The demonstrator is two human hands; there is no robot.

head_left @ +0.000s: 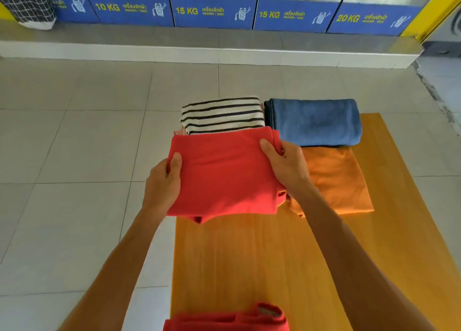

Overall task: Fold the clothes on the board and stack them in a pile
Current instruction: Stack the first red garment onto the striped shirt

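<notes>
Red and already folded into a compact rectangle, the red garment (222,176) is held above the wooden board (249,268), with the left hand (162,183) gripping its left edge and the right hand (284,166) pinching its right edge, thumbs on top. It hangs just in front of the striped folded top (222,114), which sits on a low pile. Judging by this, the stacking step is in hand: the next move calls for carrying it forward and setting it squarely on that pile. A blue towel (314,122) rests on an orange garment (336,181) to the right; another red garment (224,318) lies nearest.
</notes>
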